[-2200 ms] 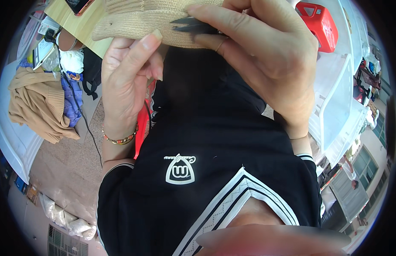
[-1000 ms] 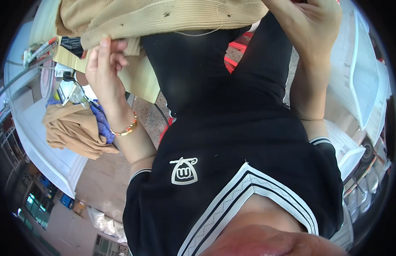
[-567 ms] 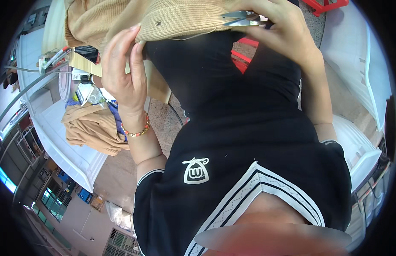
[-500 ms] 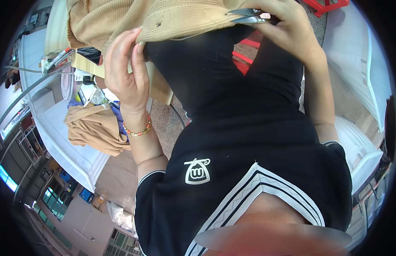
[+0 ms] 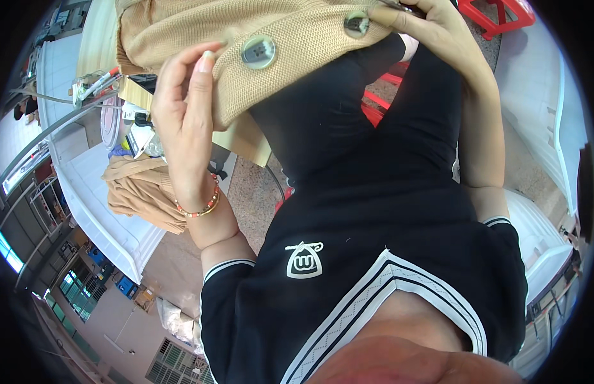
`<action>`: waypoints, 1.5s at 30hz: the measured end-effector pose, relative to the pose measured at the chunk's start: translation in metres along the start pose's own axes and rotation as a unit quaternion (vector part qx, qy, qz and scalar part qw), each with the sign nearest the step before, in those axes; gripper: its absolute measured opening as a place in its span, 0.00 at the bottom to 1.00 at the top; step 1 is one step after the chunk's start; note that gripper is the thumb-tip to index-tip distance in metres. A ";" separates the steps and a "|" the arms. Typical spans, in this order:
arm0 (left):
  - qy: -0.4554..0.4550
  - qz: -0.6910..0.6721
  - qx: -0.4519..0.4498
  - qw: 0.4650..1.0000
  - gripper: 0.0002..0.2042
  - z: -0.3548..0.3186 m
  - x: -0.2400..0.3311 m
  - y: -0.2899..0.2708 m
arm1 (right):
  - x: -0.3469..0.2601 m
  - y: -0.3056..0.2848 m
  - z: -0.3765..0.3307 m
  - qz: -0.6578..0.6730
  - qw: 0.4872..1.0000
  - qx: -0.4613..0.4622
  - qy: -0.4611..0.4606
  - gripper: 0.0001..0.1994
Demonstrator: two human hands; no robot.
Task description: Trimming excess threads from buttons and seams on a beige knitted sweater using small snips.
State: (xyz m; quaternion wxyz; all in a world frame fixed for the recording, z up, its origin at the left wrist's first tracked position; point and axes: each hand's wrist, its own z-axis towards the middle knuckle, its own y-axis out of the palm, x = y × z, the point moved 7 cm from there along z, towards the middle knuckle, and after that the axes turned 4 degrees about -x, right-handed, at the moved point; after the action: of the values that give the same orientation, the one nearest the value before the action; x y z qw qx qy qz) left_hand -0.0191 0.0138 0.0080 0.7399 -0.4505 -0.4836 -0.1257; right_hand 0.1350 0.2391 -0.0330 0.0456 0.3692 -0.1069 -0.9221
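Note:
A tan knitted cardigan (image 5: 290, 77) lies across my lap and the table edge. Two large dark, marbled buttons show on its band: one button (image 5: 258, 52) near my left fingers, another button (image 5: 357, 24) close to my right thumb. My left hand (image 5: 185, 115) is closed, thumb and forefinger pinching the knit at its left side. My right hand (image 5: 437, 35) is closed at the cardigan's far right edge, thumb on the fabric. A bit of dark metal from the scissors (image 5: 399, 6) shows between its fingers; the rest is hidden.
To my left, another tan knitted garment (image 5: 140, 189) lies on a white plastic tray (image 5: 95, 211). Pens and small items stand by the wooden tabletop (image 5: 242, 142). A red stool (image 5: 498, 14) is at the far right, near white plastic panels (image 5: 533, 96).
The cardigan has been turned and spread toward me, bringing the two buttons into view. The scissors' blades, visible before at the knit edge, are now mostly hidden in my right hand.

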 end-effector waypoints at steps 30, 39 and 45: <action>0.139 -0.015 0.137 0.981 0.06 -0.007 0.049 0.006 | -0.031 0.063 0.063 -0.369 0.883 -0.012 0.291 0.18; 0.324 0.064 0.067 0.941 0.05 -0.044 0.059 0.041 | -0.025 0.074 0.057 -0.351 0.889 -0.042 0.292 0.18; 0.386 0.058 0.158 0.907 0.15 -0.060 0.044 0.048 | -0.041 0.091 0.061 -0.418 0.857 -0.214 0.212 0.19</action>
State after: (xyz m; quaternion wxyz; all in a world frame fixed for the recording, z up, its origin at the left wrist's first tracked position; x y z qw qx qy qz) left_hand 0.0690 0.0048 0.0112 0.9363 -0.2711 -0.1468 -0.1680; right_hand 0.1228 0.1671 0.0583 -0.2450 0.5470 0.2699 -0.7536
